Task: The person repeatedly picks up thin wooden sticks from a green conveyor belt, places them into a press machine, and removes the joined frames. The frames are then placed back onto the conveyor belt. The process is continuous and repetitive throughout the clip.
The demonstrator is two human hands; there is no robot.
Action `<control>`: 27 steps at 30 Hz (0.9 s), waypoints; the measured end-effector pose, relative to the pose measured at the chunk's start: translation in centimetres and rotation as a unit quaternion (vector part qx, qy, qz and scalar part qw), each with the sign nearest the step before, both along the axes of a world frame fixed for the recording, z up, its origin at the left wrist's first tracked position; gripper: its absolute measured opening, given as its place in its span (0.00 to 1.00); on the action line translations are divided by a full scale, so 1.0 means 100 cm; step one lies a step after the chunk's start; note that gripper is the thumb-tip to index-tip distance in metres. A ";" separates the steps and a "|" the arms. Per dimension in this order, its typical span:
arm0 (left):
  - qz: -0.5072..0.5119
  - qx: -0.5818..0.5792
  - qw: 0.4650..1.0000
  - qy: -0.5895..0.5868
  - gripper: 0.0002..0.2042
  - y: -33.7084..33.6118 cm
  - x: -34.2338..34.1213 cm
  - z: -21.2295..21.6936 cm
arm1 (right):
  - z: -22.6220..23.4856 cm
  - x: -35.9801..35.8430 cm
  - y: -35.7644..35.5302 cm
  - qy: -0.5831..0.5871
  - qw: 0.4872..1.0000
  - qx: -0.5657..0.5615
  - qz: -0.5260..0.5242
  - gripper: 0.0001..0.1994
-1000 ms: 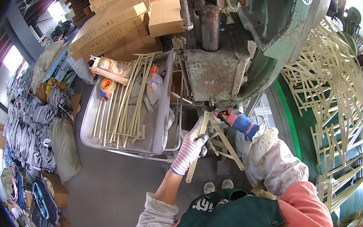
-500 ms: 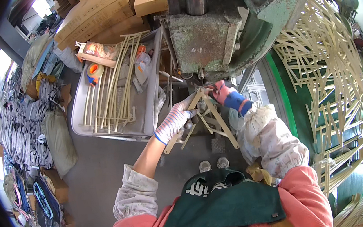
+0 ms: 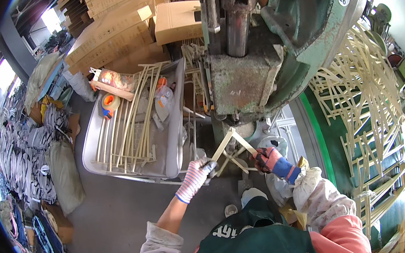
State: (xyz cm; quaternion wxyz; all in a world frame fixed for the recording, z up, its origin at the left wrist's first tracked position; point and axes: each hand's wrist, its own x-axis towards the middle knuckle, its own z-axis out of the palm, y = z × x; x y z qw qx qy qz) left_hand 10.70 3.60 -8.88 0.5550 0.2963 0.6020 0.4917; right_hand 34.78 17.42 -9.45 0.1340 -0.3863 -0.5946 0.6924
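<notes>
Strip frame held under the press

A pale strip frame [image 3: 230, 146] is gripped by left hand [image 3: 195, 173] and right hand [image 3: 267, 159], both closed; loose strips [image 3: 129, 123] are left waiting in the tray [image 3: 174, 145].

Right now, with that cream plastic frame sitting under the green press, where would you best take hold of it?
Probably by its two outer bars, from the near side, as the left hand and right hand do. The cream frame is made of thin, open strips, and its far tip points under the press head, so a grip on the near ends keeps fingers away from it.
</notes>
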 end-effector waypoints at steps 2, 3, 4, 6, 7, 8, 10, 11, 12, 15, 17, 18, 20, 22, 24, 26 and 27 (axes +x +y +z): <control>-0.001 0.054 0.997 0.058 0.06 0.004 -0.007 0.003 | 0.011 0.002 0.009 -0.036 0.999 0.003 0.016 0.12; -0.013 -0.001 0.998 0.060 0.06 0.005 -0.010 0.007 | 0.014 0.003 0.012 -0.043 0.999 0.007 0.026 0.13; -0.013 -0.053 0.997 0.057 0.06 0.007 -0.012 0.013 | 0.017 0.003 0.015 -0.052 0.998 0.003 0.039 0.14; -0.029 -0.067 0.995 0.065 0.06 0.008 -0.016 0.027 | 0.019 0.004 0.019 -0.057 0.997 0.011 0.046 0.11; -0.037 -0.062 0.995 0.063 0.07 0.008 -0.017 0.033 | 0.020 0.004 0.021 -0.058 0.997 0.010 0.047 0.10; -0.040 -0.055 0.995 0.071 0.07 0.008 -0.018 0.039 | 0.019 0.004 0.022 -0.071 0.996 -0.001 0.056 0.10; -0.055 -0.046 0.996 0.048 0.07 0.008 -0.018 0.046 | 0.019 0.005 0.025 -0.078 0.995 0.019 0.060 0.10; -0.055 -0.051 0.996 0.051 0.07 0.008 -0.019 0.048 | 0.019 0.005 0.025 -0.078 0.995 0.021 0.061 0.10; -0.054 -0.054 0.996 0.050 0.07 0.009 -0.019 0.049 | 0.019 0.005 0.026 -0.088 0.994 -0.001 0.062 0.10; -0.049 -0.061 0.996 0.045 0.07 0.011 -0.020 0.046 | 0.019 0.006 0.026 -0.067 0.996 0.011 0.065 0.10; -0.058 -0.061 0.995 0.047 0.07 0.012 -0.023 0.046 | 0.021 0.006 0.026 -0.072 0.995 0.011 0.069 0.11; -0.060 -0.074 0.994 0.045 0.07 0.012 -0.024 0.047 | 0.022 0.006 0.025 -0.072 0.995 0.008 0.067 0.12; -0.074 -0.047 0.995 0.050 0.07 0.013 -0.027 0.053 | 0.027 0.006 0.025 -0.060 0.997 0.005 0.057 0.13; -0.090 -0.050 0.992 0.075 0.08 0.013 -0.029 0.061 | 0.034 0.006 0.024 -0.034 0.998 -0.013 0.058 0.13; -0.095 -0.084 0.988 0.087 0.09 0.014 -0.028 0.066 | 0.040 0.005 0.021 -0.039 0.996 -0.017 0.077 0.14; -0.060 0.071 0.937 0.337 0.13 0.014 -0.022 0.065 | 0.046 0.003 0.015 -0.071 0.995 -0.008 0.074 0.14; -0.039 0.123 0.883 0.451 0.16 0.011 -0.016 0.062 | 0.047 0.003 0.009 -0.053 0.990 0.019 0.127 0.15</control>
